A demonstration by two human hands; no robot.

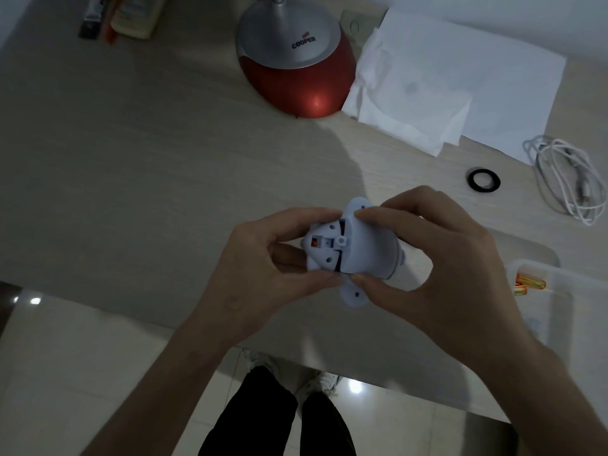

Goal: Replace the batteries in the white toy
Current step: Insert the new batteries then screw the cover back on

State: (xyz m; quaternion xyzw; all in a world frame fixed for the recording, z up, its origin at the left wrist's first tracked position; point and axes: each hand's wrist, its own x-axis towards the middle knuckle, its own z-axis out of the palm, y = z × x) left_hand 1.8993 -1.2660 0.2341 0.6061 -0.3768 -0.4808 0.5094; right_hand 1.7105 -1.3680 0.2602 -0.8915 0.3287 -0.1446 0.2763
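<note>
**Both hands grip the toy above the desk**

Dark trousers (263,419) and pale shoes show lowest, on a glossy tiled floor (82,373). Above them, the left hand (263,268) curls round the toy (348,251) from the left, thumb on top and fingers beneath. It is smooth white plastic, rounded, with small holes and an open gap showing something orange inside. The right hand (427,258) pinches its right half, thumb low, fingers on the upper edge. So the toy sits between both hands, held over the pale wood-grain desk (131,159). Behind stands a lamp base (296,67), glossy red with a silver top. Right of it lie crumpled white tissues (427,93), a flat black ring (483,180), a coiled white cable (566,179), and a translucent tray (566,307) holding orange batteries (529,286).
</note>
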